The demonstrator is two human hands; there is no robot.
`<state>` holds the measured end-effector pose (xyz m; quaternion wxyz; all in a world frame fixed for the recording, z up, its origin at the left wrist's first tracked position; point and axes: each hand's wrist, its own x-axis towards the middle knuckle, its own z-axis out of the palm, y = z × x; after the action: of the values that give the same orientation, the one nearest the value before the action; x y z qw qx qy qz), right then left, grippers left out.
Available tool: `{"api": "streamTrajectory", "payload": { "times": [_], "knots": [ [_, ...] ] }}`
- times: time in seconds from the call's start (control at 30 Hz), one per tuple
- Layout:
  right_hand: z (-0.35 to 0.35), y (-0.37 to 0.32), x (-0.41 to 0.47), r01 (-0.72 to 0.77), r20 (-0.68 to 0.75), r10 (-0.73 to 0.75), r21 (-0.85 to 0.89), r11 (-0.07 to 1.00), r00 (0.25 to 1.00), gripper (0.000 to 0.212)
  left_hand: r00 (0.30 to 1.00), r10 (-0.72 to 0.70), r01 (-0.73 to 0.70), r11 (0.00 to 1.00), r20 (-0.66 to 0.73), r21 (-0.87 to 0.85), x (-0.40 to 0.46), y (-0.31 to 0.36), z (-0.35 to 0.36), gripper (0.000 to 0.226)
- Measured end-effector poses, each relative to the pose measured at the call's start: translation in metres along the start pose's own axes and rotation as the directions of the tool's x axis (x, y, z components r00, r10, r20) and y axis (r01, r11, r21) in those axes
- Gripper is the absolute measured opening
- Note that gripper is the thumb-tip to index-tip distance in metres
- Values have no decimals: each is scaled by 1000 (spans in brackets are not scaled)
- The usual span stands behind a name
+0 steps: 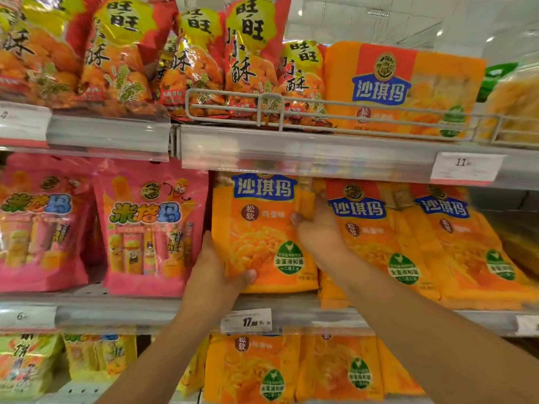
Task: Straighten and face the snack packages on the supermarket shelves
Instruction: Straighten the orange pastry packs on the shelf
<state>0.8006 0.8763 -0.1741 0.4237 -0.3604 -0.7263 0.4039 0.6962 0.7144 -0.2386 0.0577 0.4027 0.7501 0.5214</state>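
Here we hold the orange packet (262,231) upright at the front of the middle shelf (145,313), left hand (215,269) gripping its lower corner, right hand (318,228) pinching its right edge. Its neighbours (408,243) lean rightward and look unstraightened; the pink bags (151,225) face forward.

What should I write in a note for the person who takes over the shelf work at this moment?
Left hand: grips the lower left corner of the orange bag on the middle shelf, thumb on its front.
Right hand: fingers curled on the same bag's right edge, near the top.
Bag: upright, label facing out, beside the pink bags.
Done: this bag is nearly faced.
Left: the two orange bags to its right lean sideways and overlap; straighten them. The top-shelf red bags also tilt.
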Motion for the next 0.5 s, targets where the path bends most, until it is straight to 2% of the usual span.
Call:
{"api": "streamTrajectory", "payload": {
  "times": [0.1, 0.2, 0.3, 0.4, 0.5],
  "knots": [
    [2, 6, -9, 54, -2, -55, -143, 988, 999, 64, 999, -35, 33, 998, 26, 58, -5, -2, -1, 112],
    [-2, 9, -25, 124, 32, -120, -266, 956, 992, 70, 997, -50, 42, 991, 60, 124, -9, 0, -6, 117],
    [-6, 8, -45, 254, 127, -222, -385, 887, 967, 74, 999, -12, 3, 982, 45, 191, -18, 1, -6, 111],
    [-11, 20, -67, 371, 277, -261, -503, 781, 925, 63, 990, 141, -131, 934, -8, 332, -31, 1, 0, 94],
    [-14, 35, -85, 453, 383, -262, -588, 670, 886, 62, 963, 269, -242, 865, 2, 439, -38, -1, 9, 76]
  ]
}}
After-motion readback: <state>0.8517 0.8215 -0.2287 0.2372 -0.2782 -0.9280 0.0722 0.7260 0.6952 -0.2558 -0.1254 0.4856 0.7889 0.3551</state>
